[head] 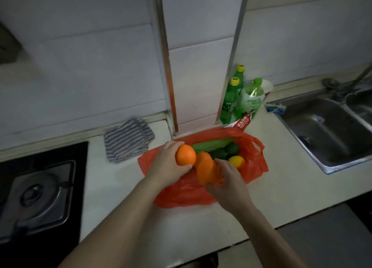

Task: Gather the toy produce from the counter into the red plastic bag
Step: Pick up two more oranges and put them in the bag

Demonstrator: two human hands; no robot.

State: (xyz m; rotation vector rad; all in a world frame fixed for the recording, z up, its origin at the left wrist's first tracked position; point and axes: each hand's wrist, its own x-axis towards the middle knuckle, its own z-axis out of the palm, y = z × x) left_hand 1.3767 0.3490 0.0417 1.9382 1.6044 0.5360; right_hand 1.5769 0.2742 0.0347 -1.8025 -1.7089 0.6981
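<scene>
The red plastic bag (253, 163) lies open on the pale counter (112, 179). Inside it I see a long green vegetable (211, 145), dark green pieces (225, 151) and a yellow fruit (237, 160). My left hand (167, 167) grips a round orange fruit (185, 155) over the bag's left rim. My right hand (229, 183) holds a longer orange toy piece (205, 168) over the bag's near edge. The two orange pieces touch or nearly touch.
A striped grey cloth (126, 140) lies left of the bag. A gas hob (38, 195) fills the far left. Green bottles (231, 98) stand behind the bag by the wall pillar. A steel sink (330, 132) is at the right.
</scene>
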